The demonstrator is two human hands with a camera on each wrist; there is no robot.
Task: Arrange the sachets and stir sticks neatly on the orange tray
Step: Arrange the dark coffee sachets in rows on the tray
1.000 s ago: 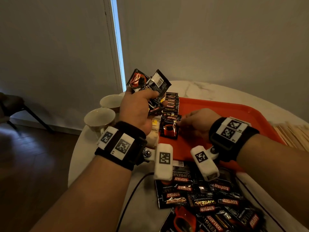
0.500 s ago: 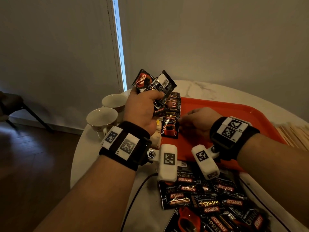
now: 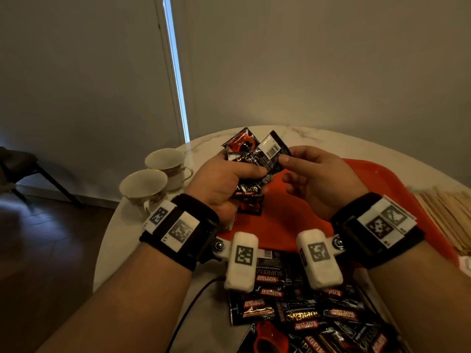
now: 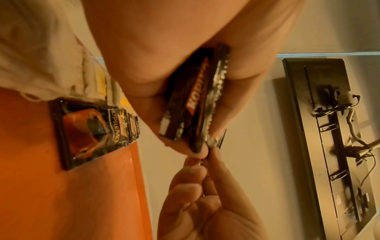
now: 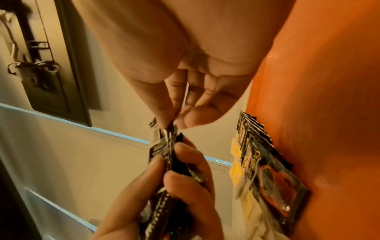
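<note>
Sachets (image 3: 257, 151), a fanned bundle of black coffee packets, sit clamped in the left hand (image 3: 224, 179), thumb across the front, fingers curled behind. Bundle held above the far-left part of the orange tray (image 3: 377, 179). Right hand (image 3: 318, 177) meets it from the right: thumb and forefinger pinch the edge of the barcode sachet (image 3: 272, 149), the frontmost packet in the fan; remaining fingers loosely curled below. Left wrist view confirms the pinch at the packet's crimped end, right fingertips (image 4: 195, 172) touching the left hand's fingertips.

Below the left hand, on the tray: a row of sachets (image 4: 123, 123) laid overlapping, the nearest one face up showing a red cup. Row runs along the tray's left side, away from the person. Beside that row, on the side away from the right hand, some pale packets with yellow print (image 5: 236, 172); detail blurred.

Nearer the person than both wrists: loose pile of sachets (image 3: 305, 309) on the table (image 3: 122, 240), overlapping in no order, touching the tray's near edge. Right of the right wrist, beyond the tray: wooden stir sticks (image 3: 448, 212) lying on the table. Left of the left hand: two white cups (image 3: 155, 177), side by side, upright. A dark cable (image 3: 191, 304) runs below the left wrist.
</note>
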